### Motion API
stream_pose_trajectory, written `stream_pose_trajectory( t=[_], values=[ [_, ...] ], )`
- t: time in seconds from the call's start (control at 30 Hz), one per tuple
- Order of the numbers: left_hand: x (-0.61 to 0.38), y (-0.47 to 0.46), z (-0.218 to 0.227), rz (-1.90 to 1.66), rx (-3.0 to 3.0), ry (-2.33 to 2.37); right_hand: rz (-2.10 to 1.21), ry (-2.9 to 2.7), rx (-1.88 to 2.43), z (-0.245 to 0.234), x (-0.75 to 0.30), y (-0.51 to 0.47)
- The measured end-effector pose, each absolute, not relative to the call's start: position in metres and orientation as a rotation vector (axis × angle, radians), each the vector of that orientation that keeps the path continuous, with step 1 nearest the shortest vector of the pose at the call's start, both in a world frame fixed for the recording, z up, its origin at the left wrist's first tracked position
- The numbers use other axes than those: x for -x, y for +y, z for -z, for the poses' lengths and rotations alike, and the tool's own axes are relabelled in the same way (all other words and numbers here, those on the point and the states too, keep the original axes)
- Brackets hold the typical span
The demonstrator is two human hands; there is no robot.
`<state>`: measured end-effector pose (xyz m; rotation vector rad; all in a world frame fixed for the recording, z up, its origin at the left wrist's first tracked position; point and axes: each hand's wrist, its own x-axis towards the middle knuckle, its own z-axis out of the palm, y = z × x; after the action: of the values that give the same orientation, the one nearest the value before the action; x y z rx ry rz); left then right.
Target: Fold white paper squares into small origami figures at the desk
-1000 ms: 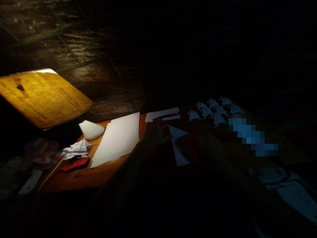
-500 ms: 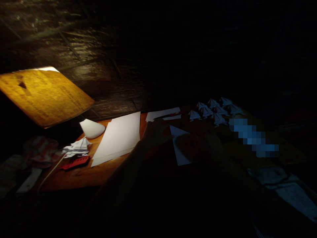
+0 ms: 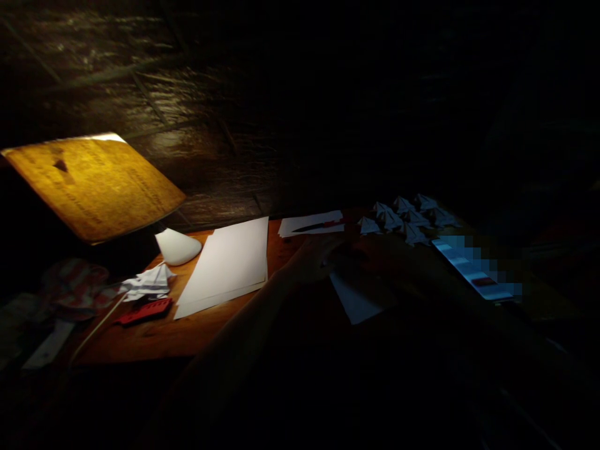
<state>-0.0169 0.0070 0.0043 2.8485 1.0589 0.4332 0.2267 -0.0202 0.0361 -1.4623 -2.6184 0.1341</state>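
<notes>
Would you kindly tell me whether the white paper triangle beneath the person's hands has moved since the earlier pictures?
Yes. The white paper triangle has slid rightward and toward the person, farther from the stack of white paper.

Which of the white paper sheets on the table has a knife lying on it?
The small sheet at the back: a red-handled knife lies across it, while the large stack and the nearer piece carry none.

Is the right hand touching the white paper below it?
Cannot tell: in the head view, the right hand covers the top of the white paper, but deep shadow hides any contact.
</notes>
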Motion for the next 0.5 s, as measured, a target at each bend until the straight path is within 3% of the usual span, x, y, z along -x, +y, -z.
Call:
stream_pose_trajectory(
  t=[0.17, 0.33, 0.5],
  values=[
    [0.015, 0.001, -0.015, -0.387, -2.823, 1.169, -0.315, -2.631, 1.346, -0.037, -0.216, 0.013],
    [0.021, 0.001, -0.021, -0.423, -2.775, 1.171, -0.154, -2.280, 1.248, -0.020, -0.214, 0.023],
    [0.024, 0.001, -0.019, -0.414, -2.624, 1.179, -0.223, -2.213, 1.183, -0.005, -0.227, 0.025]
  ],
)
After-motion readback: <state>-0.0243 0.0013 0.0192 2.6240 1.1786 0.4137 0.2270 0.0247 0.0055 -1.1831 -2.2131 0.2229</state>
